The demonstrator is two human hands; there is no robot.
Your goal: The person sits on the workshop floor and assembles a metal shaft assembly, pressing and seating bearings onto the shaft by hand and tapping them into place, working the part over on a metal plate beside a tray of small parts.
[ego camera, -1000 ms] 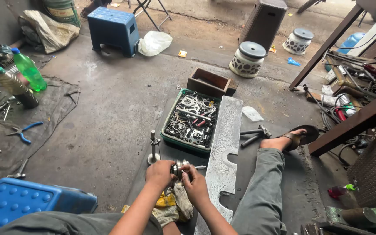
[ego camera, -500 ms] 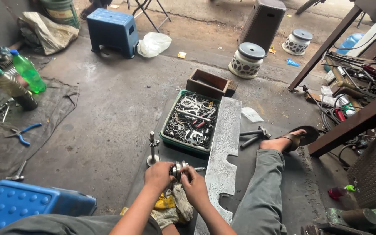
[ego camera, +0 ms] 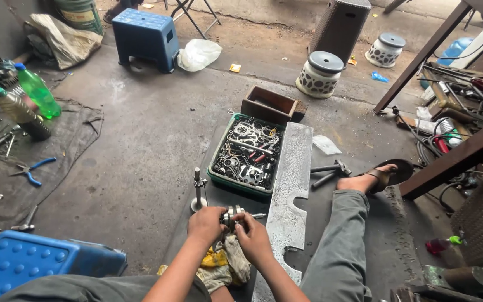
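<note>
Two hands meet low in the middle of the frame around a small round metal part point(ego camera: 232, 215). Left hand point(ego camera: 207, 223) has its fingers curled shut on the part's left side; right hand point(ego camera: 254, 237) pinches it from the right, fingers closed on it. Under them lies a yellow and grey rag point(ego camera: 225, 265). Just left of the part an upright metal shaft point(ego camera: 198, 190) stands on the floor. Above, near centre, sits a green tray point(ego camera: 214, 180) of metal bits, with a long steel plate point(ego camera: 289, 184) beside it on the right. Pliers point(ego camera: 32, 170) lie far left.
</note>
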